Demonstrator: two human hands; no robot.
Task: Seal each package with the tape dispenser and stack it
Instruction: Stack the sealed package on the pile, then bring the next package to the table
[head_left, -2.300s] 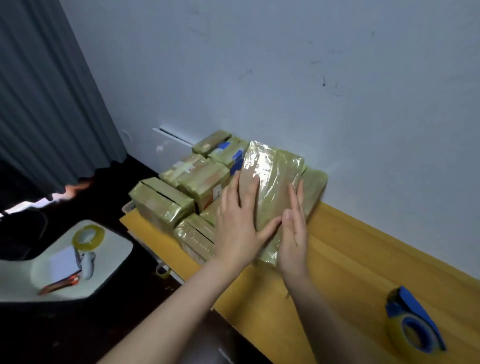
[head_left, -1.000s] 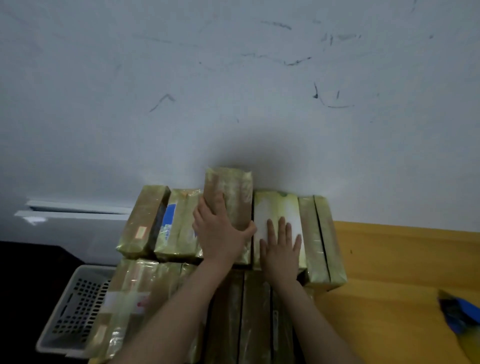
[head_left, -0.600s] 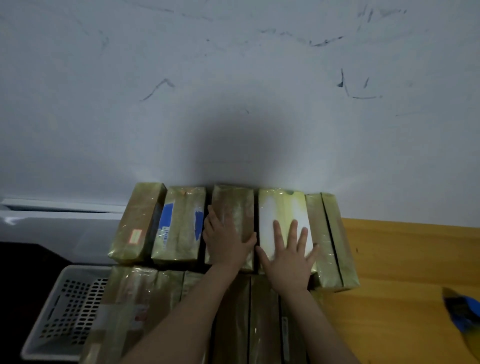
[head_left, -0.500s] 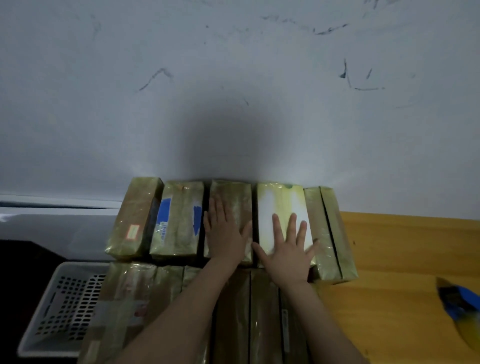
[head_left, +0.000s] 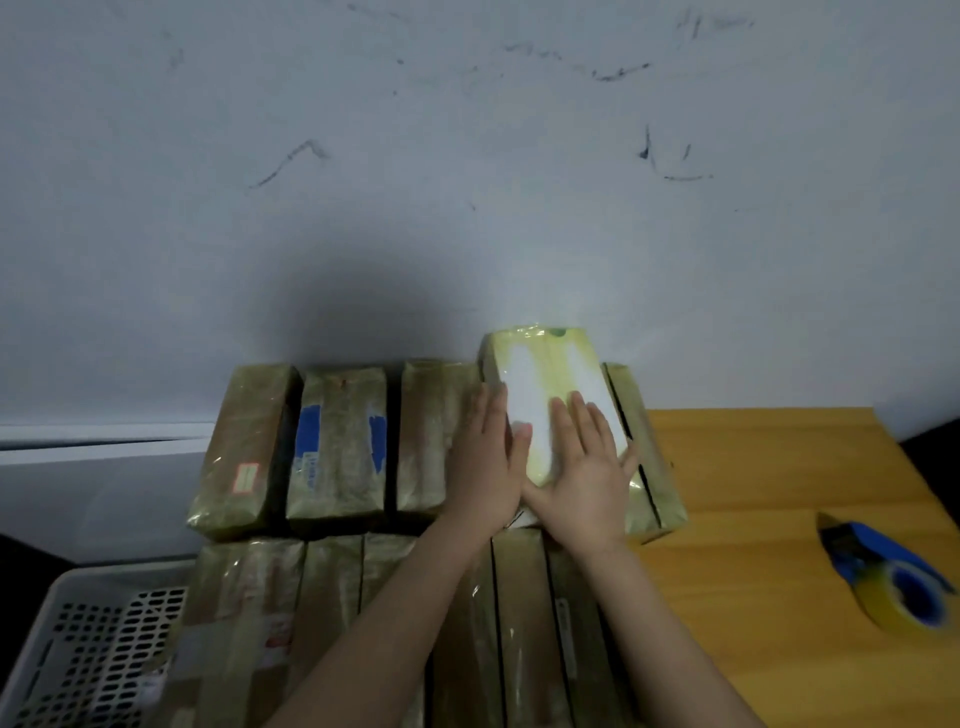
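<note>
Stacking looks far along: two rows of wrapped packages (head_left: 343, 441) sit by the wall (head_left: 467, 208), and our left hand (head_left: 483, 462) and right hand (head_left: 587, 467), fingers straight, side by side, press on the pale package (head_left: 545, 374) in the back row. The tape dispenser (head_left: 893, 587) lies idle on the table (head_left: 779, 467), well apart; we see no unsealed package.

Single head-worn wide-angle view — forward and down, close over taped packages (head_left: 337, 441) against the wall (head_left: 467, 156)

pale package (head_left: 540, 395) raised above its row (far end up) | left hand (head_left: 483, 462) shifted onto its edge
</note>
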